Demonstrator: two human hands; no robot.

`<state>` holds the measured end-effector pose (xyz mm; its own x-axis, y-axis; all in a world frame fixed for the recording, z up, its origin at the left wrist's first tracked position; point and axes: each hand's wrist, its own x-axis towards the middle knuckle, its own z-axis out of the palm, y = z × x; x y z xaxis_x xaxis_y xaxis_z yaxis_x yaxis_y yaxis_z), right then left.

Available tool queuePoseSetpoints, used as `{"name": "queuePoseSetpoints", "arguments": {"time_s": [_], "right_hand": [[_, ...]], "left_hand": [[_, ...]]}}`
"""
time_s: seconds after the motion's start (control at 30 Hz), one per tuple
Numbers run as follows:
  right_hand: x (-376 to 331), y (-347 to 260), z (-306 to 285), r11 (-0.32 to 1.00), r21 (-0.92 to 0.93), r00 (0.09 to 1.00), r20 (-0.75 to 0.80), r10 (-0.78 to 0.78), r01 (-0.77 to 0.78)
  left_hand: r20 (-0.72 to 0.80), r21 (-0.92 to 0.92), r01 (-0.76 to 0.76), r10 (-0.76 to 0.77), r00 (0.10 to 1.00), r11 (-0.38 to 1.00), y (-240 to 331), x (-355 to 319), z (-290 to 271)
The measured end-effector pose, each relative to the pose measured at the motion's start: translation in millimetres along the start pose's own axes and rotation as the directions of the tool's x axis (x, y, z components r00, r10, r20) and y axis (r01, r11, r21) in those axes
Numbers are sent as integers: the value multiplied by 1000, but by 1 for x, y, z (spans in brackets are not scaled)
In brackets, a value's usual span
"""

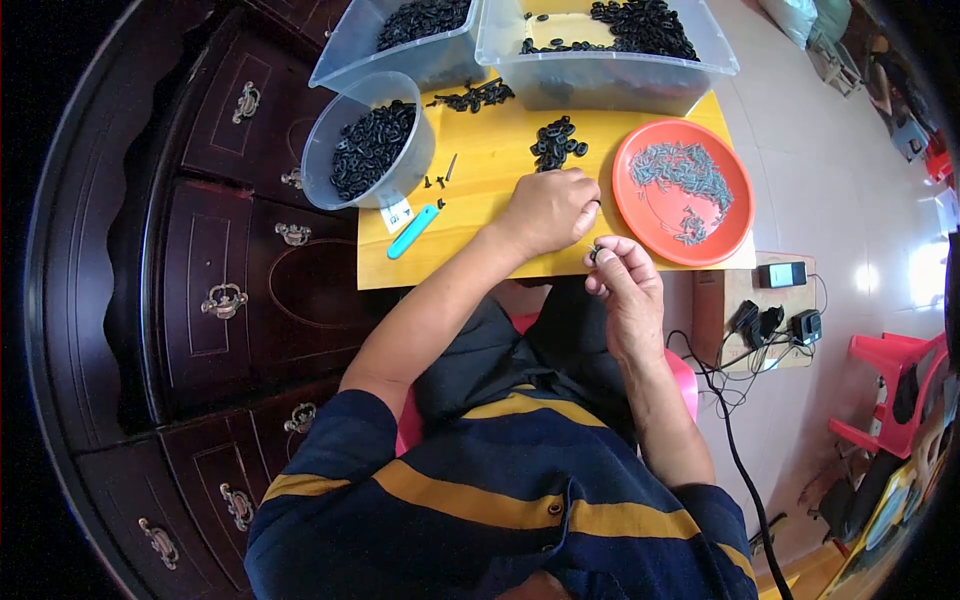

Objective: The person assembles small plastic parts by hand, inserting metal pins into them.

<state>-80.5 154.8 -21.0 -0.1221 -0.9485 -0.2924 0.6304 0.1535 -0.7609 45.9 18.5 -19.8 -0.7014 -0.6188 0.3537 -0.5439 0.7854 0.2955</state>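
Note:
My left hand (553, 210) is over the front edge of the yellow table, its fingers curled together. A bit of something dark shows at its fingertips, too small to name. Just below and to the right, my right hand (628, 290) pinches a small black oval part (596, 253) between thumb and fingers. Beyond the left hand lies a loose pile of black oval parts (556, 145). To the right of both hands, an orange-red plate (640, 222) holds many small grey screws (685, 172).
A round clear tub (318, 150) of black parts stands at the table's left, near a turquoise-handled tool (412, 232). Two clear bins (610, 85) with black parts line the back. Dark drawers (215, 260) flank the left; cables and a pink stool (880, 400) are right.

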Motion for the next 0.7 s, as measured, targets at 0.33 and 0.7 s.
{"name": "queuePoseSetpoints", "arguments": {"time_s": [0.33,0.7], "right_hand": [[5,1,-9,960,271,986,-166,-23,68],[12,6,-18,847,514,986,-8,164,-137]], "left_hand": [[507,-814,567,-325,798,123,54,-43,-32],[202,-700,327,-264,943,635,93,-62,-15]]}}
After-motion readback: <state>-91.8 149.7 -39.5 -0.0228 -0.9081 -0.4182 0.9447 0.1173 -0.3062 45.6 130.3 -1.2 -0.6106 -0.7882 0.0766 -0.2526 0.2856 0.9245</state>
